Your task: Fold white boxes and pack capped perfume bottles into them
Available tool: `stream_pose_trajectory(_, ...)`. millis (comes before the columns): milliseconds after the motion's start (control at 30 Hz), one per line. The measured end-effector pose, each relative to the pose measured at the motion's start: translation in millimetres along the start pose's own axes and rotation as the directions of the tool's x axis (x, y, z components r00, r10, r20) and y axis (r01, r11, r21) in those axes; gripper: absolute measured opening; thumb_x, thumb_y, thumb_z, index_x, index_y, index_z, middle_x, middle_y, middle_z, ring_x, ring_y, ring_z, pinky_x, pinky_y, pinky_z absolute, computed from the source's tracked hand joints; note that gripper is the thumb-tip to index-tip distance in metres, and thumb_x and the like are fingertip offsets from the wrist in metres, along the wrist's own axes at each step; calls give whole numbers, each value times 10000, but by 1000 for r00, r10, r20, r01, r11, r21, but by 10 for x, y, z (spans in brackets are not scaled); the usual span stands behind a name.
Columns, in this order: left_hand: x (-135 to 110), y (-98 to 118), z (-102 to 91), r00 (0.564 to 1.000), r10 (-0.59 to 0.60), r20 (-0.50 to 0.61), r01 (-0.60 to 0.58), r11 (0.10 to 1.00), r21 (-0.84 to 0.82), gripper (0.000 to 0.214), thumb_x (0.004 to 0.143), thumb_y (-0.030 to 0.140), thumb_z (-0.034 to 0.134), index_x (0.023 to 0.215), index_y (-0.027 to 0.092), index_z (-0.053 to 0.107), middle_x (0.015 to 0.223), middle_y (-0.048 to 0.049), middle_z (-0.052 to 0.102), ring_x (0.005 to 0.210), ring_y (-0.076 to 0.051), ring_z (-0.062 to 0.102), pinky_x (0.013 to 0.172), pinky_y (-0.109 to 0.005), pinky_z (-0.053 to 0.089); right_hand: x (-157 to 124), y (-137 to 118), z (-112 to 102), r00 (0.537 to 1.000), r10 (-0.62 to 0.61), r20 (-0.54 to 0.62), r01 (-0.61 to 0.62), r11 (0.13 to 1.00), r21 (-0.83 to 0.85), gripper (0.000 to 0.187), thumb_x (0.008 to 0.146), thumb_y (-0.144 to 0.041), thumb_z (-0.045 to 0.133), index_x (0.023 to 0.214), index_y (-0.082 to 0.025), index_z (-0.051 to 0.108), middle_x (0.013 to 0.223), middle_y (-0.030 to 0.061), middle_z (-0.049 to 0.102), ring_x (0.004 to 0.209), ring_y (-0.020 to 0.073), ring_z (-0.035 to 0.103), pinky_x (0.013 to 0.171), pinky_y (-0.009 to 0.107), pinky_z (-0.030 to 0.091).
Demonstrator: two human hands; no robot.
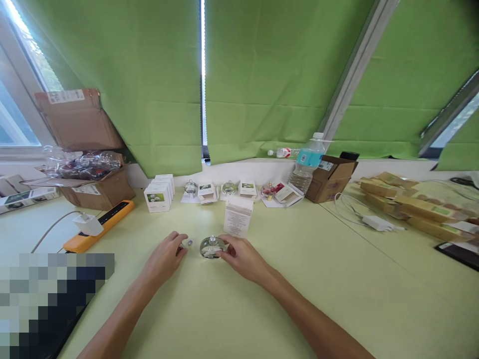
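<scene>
While right fingers [232, 248] grip a glass bottle [210, 248], left fingers [178, 244] curl on a table [262, 299] below green curtains [149, 89].

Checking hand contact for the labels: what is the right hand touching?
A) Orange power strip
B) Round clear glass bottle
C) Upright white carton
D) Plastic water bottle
B. The right hand has its fingers against the side of the round clear glass bottle.
</scene>
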State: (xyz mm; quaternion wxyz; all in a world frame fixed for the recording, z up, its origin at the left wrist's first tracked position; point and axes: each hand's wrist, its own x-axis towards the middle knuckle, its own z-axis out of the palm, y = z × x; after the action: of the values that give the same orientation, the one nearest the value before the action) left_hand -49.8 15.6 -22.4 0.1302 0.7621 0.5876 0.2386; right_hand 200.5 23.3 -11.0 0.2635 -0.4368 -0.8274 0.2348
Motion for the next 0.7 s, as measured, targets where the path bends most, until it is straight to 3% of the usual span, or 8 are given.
stream_pose_trajectory(167,-3,-2,-17,1000,-19,-9,19,999,36,361,852,269,427,1198,208,514,988,-61,604,861,-199,596,764,-306,438,8,28,-36,1000,12,5,-12,1000,2,294,865,-347,527,1130,-231,580,738,2,617,618,141,539,578,234,385)
stream_pose_trajectory(400,-9,-24,4,998,26,-53,-21,995,94,334,845,209,429,1158,210,546,1106,-67,594,1034,-220,553,858,-334,432,11,85,-65,1000,28,5,-28,1000,5,293,865,-339,523,1133,-240,584,778,15,644,650,154,563,599,242,400)
stream_pose_trajectory(700,49,2,166,980,123,-158,-99,984,151,255,854,289,494,1068,209,608,1119,-73,597,1127,-244,494,906,-376,442,14,75,-69,1000,24,-3,-24,1000,0,305,859,-327,531,1148,-243,576,811,26,659,668,165,574,616,254,399)
